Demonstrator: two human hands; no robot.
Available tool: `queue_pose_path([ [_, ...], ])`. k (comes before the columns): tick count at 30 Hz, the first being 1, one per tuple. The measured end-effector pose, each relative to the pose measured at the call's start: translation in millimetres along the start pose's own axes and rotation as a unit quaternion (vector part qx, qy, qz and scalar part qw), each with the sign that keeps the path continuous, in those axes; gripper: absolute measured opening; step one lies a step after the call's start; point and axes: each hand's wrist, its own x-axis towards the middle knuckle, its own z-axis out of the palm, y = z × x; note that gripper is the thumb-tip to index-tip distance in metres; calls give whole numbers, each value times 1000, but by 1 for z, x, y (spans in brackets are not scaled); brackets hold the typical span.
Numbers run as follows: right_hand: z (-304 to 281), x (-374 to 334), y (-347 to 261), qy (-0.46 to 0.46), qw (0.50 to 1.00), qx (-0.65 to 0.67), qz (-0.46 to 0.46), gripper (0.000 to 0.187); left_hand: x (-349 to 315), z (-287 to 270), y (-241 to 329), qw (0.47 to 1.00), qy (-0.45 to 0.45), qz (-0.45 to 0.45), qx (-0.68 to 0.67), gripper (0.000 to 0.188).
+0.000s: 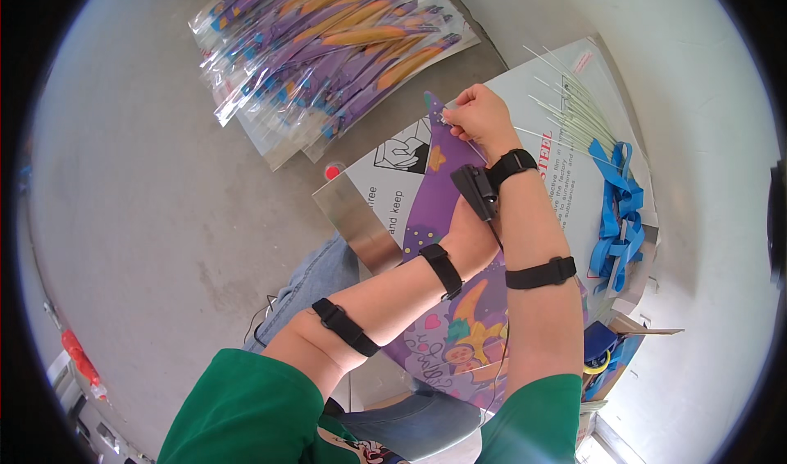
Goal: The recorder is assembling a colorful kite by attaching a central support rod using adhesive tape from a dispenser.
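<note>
A purple printed sheet (428, 206), which looks like a kite sail, lies in front of me with its narrow tip pointing away. My right hand (482, 120) is closed in a pinch by that tip, with a small white end at the fingertips. It seems to grip a thin white rod (474, 147) that runs back along the sheet. My left hand (474, 230) crosses under my right wrist and rests over the sheet; its fingers are hidden behind the wrist and a black strapped-on device (475, 189).
Work lies on a metal board with printed white film (385, 169). At right are a bundle of thin white rods (578, 103) and blue ribbon (616, 218). Many plastic-bagged purple and orange pieces (328, 46) cover the far floor. A red round object (332, 171) sits near the board's edge.
</note>
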Motion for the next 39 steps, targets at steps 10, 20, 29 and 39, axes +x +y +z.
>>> queue_pose_path([
  [10, 5, 2, -9, 20, 996, -82, 22, 17, -1, 1, 2, 996, 45, -42, -65, 25],
  [20, -2, 5, -26, -10, 962, -272, 6, 22, 6, -4, -2, 999, -46, 1, 25, 23],
  [29, -13, 10, 12, 13, 971, -228, -77, 36, 10, -11, -6, 772, -30, 249, 584, 27],
  [39, -16, 8, -1, -22, 984, -176, 11, 38, -7, 18, 2, 880, -11, 151, 450, 22],
])
